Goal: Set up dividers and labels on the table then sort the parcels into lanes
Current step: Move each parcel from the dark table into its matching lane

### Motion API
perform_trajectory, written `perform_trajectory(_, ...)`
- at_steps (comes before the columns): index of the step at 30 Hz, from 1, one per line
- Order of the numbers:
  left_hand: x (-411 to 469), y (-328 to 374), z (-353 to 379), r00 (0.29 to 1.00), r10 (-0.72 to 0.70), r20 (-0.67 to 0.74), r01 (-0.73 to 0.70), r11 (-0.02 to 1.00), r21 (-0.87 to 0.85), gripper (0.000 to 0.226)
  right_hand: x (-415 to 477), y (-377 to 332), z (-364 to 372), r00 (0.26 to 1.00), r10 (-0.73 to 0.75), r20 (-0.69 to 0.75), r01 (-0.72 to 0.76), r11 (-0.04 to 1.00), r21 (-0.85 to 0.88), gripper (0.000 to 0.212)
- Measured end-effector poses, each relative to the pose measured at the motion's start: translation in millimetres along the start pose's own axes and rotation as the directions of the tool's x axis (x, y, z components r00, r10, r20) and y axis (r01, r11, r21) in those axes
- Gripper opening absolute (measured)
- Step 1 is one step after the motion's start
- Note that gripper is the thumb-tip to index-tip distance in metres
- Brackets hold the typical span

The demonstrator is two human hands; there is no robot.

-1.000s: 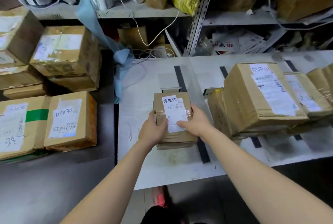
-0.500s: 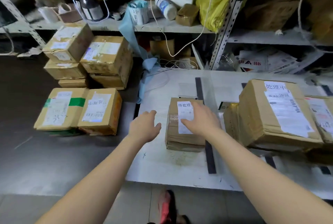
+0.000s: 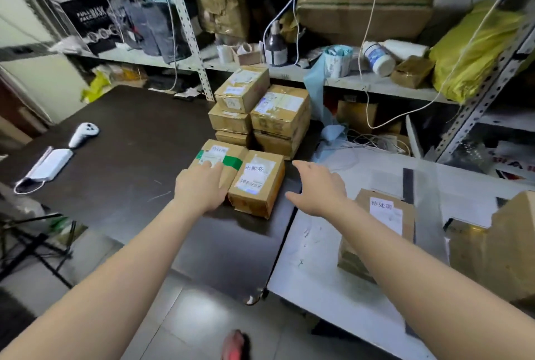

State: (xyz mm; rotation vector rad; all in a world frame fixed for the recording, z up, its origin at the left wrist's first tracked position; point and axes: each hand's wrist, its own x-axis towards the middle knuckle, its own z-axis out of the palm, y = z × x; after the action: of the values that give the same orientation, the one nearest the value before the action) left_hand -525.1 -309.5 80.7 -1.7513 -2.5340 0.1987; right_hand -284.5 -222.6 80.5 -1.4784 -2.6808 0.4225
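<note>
the left hand (image 3: 199, 189), which hovered empty half a second ago, now lies straight-fingered on the green-taped parcel (image 3: 233, 162) on the dark desk (image 3: 130, 157), gripping nothing. the right hand (image 3: 318, 189) has left the labelled parcel (image 3: 385, 215) and reaches, spread and empty, toward the brown parcel (image 3: 257, 183). the labelled parcel sits in its lane by the black divider (image 3: 408, 183) on the white desk (image 3: 312, 244), so the next pick seems begun.

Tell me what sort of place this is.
Probably a small parcel-handling storeroom: taped cardboard parcels with shipping labels stacked on a dark table, slotted metal shelving crammed with boxes and bags, and a white table marked by black divider strips.
</note>
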Motion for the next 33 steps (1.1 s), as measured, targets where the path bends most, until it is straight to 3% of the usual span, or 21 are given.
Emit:
perform_trajectory(3, 15.9, -40.9, 14.3, 1.000, -0.024, 0.010, 0.024, 0.999, 0.029, 0.051, 27.7, -33.8, 12.3, 1.000, -0.006, 0.015, 0.006, 1.000, -0.008, 0.063)
perform_trajectory(8, 62.9, -105.1, 53.3, 0.999, -0.002, 0.032, 0.002, 1.000, 0.004, 0.048, 85.5, -95.5, 41.3, 0.996, 0.052, 0.079, -0.053, 0.999, 0.007, 0.072)
perform_trajectory(12, 111.6, -146.8, 87.4, 0.993, -0.016, 0.116, 0.043, 0.971, -0.233, 0.054, 134.2, -142.2, 73.9, 0.985, 0.158, 0.063, -0.165, 0.977, 0.131, 0.059)
perform_trajectory(16, 146.7, -167.0, 119.6, 0.954, 0.019, 0.298, 0.149, 0.834, -0.532, 0.075, 176.0, -184.3, 102.7, 0.951, 0.289, 0.112, -0.310, 0.884, 0.349, 0.054)
perform_trajectory(19, 163.0, -168.7, 136.4, 0.922, 0.084, 0.379, 0.219, 0.692, -0.688, 0.084, 195.9, -198.8, 119.9, 0.919, 0.387, 0.073, -0.382, 0.829, 0.409, 0.047)
perform_trajectory(22, 171.3, -164.1, 145.2, 0.900, 0.164, 0.405, 0.262, 0.539, -0.800, 0.080, 203.9, -196.7, 134.4, 0.862, 0.506, 0.033, -0.473, 0.779, 0.411, 0.047)
perform_trajectory(24, 174.1, -162.2, 149.7, 0.891, 0.197, 0.408, 0.287, 0.451, -0.845, 0.073, 204.6, -192.5, 139.5, 0.831, 0.548, 0.100, -0.535, 0.735, 0.416, 0.051)
perform_trajectory(26, 174.8, -161.9, 152.9, 0.891, 0.214, 0.400, 0.292, 0.407, -0.866, 0.073, 202.3, -190.4, 140.9, 0.813, 0.556, 0.170, -0.563, 0.680, 0.469, 0.057)
perform_trajectory(33, 169.8, -163.8, 140.3, 0.902, 0.223, 0.369, 0.268, 0.381, -0.885, 0.051, 191.6, -197.9, 133.5, 0.808, 0.560, 0.182, -0.544, 0.591, 0.596, 0.058)
